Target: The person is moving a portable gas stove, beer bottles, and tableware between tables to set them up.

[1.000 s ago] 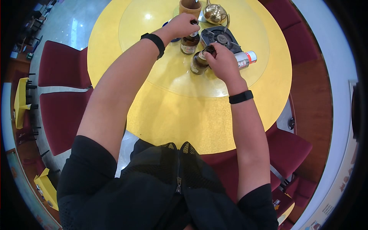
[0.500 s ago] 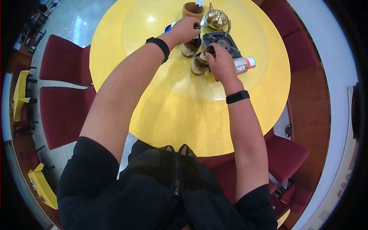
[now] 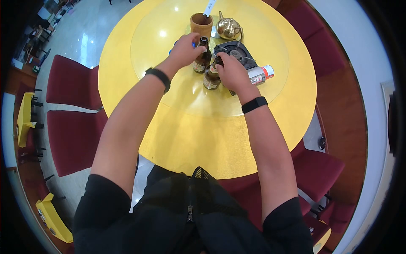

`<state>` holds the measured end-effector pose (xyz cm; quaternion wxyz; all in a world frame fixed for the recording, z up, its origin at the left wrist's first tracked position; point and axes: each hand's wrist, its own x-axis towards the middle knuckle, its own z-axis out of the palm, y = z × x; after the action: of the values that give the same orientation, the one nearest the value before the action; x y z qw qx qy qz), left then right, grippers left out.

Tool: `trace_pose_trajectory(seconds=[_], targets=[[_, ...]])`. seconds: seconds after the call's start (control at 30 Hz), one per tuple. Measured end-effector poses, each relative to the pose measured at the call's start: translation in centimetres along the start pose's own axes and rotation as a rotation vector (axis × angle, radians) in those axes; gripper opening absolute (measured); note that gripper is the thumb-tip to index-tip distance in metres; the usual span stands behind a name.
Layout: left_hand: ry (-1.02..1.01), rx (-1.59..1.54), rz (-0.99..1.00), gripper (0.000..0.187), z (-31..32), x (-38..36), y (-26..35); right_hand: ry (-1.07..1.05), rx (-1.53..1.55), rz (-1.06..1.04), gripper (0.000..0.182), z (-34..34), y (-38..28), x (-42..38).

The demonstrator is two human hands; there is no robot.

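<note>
Two brown glass bottles stand upright close together on the glass turntable. At the rear bottle (image 3: 201, 63), my left hand (image 3: 186, 50) is beside the neck, its thumb near the glass and its fingers parted toward a blue item mostly hidden behind it. The neck of the nearer bottle (image 3: 211, 80) is in the fingers of my right hand (image 3: 231, 72). Just right of the bottles lies a black portable stove (image 3: 237, 53), and a silver gas can (image 3: 257, 75) with a red and white end is by its near edge.
Behind the bottles stands a brown cylindrical container (image 3: 201, 26) with a white paper strip (image 3: 209, 7) in it. A gold teapot (image 3: 229, 28) is behind the stove. Dark red chairs (image 3: 72, 80) surround the round yellow table (image 3: 190, 148).
My left hand has come off the rear bottle's mouth and moved left and down. The nearer bottle now stands slightly left with my right hand. The camera view has shifted a little.
</note>
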<state>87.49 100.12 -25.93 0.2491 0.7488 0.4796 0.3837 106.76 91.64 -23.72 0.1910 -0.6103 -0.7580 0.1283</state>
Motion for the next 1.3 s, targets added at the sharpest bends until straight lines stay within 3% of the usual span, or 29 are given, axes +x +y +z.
trace_pose_trajectory(seconds=[0.17, 0.33, 0.43, 0.57, 0.6, 0.67, 0.7, 0.77, 0.8, 0.87, 0.97, 1.07, 1.1, 1.13, 1.23, 1.3], targets=[[0.172, -0.122, 0.006, 0.044, -2.4, -7.7, -2.9, 0.153, 0.183, 0.059, 0.053, 0.3, -0.5, -1.9], [0.117, -0.099, -0.368, 0.029, -5.2, -23.5, -4.6, 0.391, 0.738, 0.190, 0.046, 4.4, 0.4, -9.9], [0.059, -0.093, -0.646, 0.028, -6.3, -35.7, -4.0, 0.218, 0.696, 0.393, 0.036, 8.2, 0.1, -18.6], [-0.041, -0.111, -0.806, 0.026, -8.0, -50.9, 0.6, -0.346, 0.743, 0.502, 0.028, 12.1, -5.2, -30.3], [-0.070, -0.134, -0.887, 0.028, -8.4, -53.9, 1.8, -0.487, 0.617, 0.335, 0.026, 12.4, -7.1, -32.2], [-0.074, -0.155, -0.969, 0.030, -7.9, -59.2, 4.0, -0.711, 0.709, 0.031, 0.026, 13.0, -9.0, -34.5], [-0.079, -0.166, -1.004, 0.031, -7.7, -61.9, 4.1, -0.733, 0.704, -0.006, 0.026, 12.1, -10.7, -33.6], [0.002, -0.164, -1.075, 0.032, -8.4, -67.7, 5.2, -0.930, 0.433, -0.324, 0.030, 10.5, -16.7, -32.3], [0.002, -0.115, -1.065, 0.031, -8.8, -69.9, 6.3, -0.800, 0.444, -0.470, 0.032, 11.4, -17.5, -32.5], [0.111, -0.048, -1.111, 0.031, -9.5, -74.7, 8.7, -0.741, 0.352, -0.488, 0.031, 10.8, -21.1, -32.2], [0.346, -0.053, -1.235, 0.031, -9.5, -82.1, 11.6, -0.648, 0.591, -0.461, 0.026, 11.7, -25.0, -32.1], [0.599, 0.080, -1.395, 0.029, -8.7, -91.2, 14.2, -0.657, 0.519, -0.616, 0.027, 12.9, -31.1, -34.5], [0.642, 0.073, -1.479, 0.030, -8.3, -93.9, 15.4, -0.752, 0.487, -0.666, 0.026, 13.2, -32.7, -35.6], [0.694, 0.084, -1.559, 0.032, -4.4, -93.7, 16.3, -0.838, 0.468, -0.726, 0.025, 13.6, -29.9, -34.7], [0.719, 0.172, -1.735, 0.034, 1.8, -100.8, 18.2, -0.966, 0.312, -0.910, 0.027, 15.5, -31.5, -36.1], [0.698, 0.144, -1.862, 0.035, 5.3, -103.6, 19.9, -1.017, 0.257, -0.917, 0.031, 17.2, -32.4, -36.5]])
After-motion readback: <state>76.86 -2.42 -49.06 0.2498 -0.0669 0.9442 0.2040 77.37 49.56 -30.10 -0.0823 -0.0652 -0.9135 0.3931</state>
